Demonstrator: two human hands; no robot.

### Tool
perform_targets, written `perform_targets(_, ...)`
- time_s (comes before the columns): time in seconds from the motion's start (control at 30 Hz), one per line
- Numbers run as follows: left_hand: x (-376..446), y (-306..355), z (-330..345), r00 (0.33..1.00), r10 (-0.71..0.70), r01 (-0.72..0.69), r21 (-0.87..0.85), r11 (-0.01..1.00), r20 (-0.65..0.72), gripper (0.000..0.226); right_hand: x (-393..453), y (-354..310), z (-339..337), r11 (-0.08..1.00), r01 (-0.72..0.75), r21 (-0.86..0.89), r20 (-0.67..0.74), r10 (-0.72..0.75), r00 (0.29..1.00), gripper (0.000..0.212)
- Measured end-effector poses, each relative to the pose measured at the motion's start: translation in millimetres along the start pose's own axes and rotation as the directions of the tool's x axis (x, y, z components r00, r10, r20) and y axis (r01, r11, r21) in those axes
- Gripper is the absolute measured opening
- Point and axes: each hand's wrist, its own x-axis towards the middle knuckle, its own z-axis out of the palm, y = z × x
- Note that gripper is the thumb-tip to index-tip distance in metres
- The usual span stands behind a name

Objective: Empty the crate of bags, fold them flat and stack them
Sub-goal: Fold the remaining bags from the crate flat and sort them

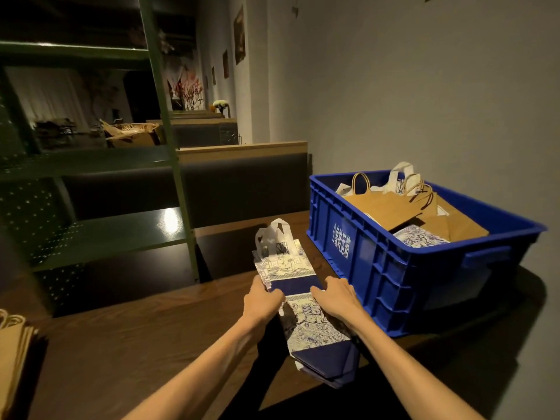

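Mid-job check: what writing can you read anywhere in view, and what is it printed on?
"公象转运箱": white characters running vertically on the long side of the blue crate; the first two are slightly uncertain.
Blue-and-white patterned bag under both hands: decorative pattern only, no readable words.
Wall pictures: too dark and small to read.

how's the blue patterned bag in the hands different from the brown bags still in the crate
The patterned bag is white with blue print and navy bands; the brown bags are plain kraft paper. It lies pressed flat on the table under the left hand and right hand; they lie jumbled in the blue crate. Its handles are flat white straps, theirs twisted cord loops. Both kinds are handled carrier bags.
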Motion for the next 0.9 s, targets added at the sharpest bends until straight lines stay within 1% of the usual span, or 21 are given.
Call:
perform_targets(0.03, 2, 1, 0, 0.999, -0.001, 0.001, -0.003, 1.0, -0.041, 0.045, 3, 2, 0, 0.999, 0.003, 0.044, -0.012, -0.003, 1.0, 0.034)
perform_targets(0.1, 8, 0, 1, 0.997, -0.015, 0.015, 0.004, 1.0, -0.076, 0.071, 8, 2, 0, 0.98, 0.006, 0.198, -0.005, -0.006, 1.0, 0.065)
perform_targets(0.13, 10, 2, 2, 0.996, -0.027, 0.027, -0.008, 1.0, -0.081, 0.084, 10, 1, -1, 0.959, -0.004, 0.285, 0.021, -0.003, 1.0, 0.076)
perform_targets(0.17, 13, 2, 2, 0.996, -0.037, 0.034, -0.038, 0.999, -0.083, 0.091, 13, -2, -2, 0.933, -0.013, 0.36, 0.052, -0.006, 0.999, 0.081)
perform_targets(0.2, 15, 5, 2, 0.995, -0.041, 0.035, -0.071, 0.997, -0.086, 0.093, 17, -5, -5, 0.91, -0.024, 0.414, 0.083, -0.011, 0.996, 0.085)
perform_targets(0.3, 26, 12, 4, 0.992, -0.06, 0.048, -0.114, 0.992, -0.107, 0.085, 32, -15, -11, 0.879, -0.039, 0.475, 0.133, -0.028, 0.991, 0.085)
perform_targets(0.4, 35, 20, 9, 0.992, -0.048, 0.027, -0.168, 0.985, -0.119, 0.069, 48, -23, -12, 0.881, -0.057, 0.47, 0.144, -0.013, 0.989, 0.083)
perform_targets(0.5, 44, 19, 15, 0.994, -0.066, 0.053, -0.142, 0.988, -0.089, 0.058, 57, -28, -5, 0.9, -0.028, 0.435, 0.133, -0.034, 0.991, 0.08)
perform_targets(0.57, 49, 16, 18, 0.996, -0.074, 0.066, -0.145, 0.987, -0.046, 0.049, 58, -26, 6, 0.914, 0.045, 0.404, 0.052, -0.073, 0.996, 0.075)
perform_targets(0.67, 51, 15, 17, 0.997, -0.068, 0.063, -0.165, 0.984, -0.028, 0.043, 55, -21, 22, 0.914, 0.167, 0.369, -0.107, -0.137, 0.985, 0.068)
perform_targets(0.73, 52, 14, 14, 0.998, -0.06, 0.056, -0.183, 0.982, -0.014, 0.04, 54, -18, 24, 0.895, 0.204, 0.396, -0.135, -0.163, 0.977, 0.064)
perform_targets(0.83, 52, 13, 12, 0.999, -0.046, 0.044, -0.165, 0.985, -0.01, 0.042, 54, -18, 17, 0.906, 0.163, 0.39, -0.059, -0.153, 0.987, 0.064)
perform_targets(0.9, 47, 14, 10, 0.998, -0.061, 0.056, -0.157, 0.986, -0.025, 0.055, 51, -21, 8, 0.923, 0.103, 0.37, 0.019, -0.118, 0.993, 0.069)
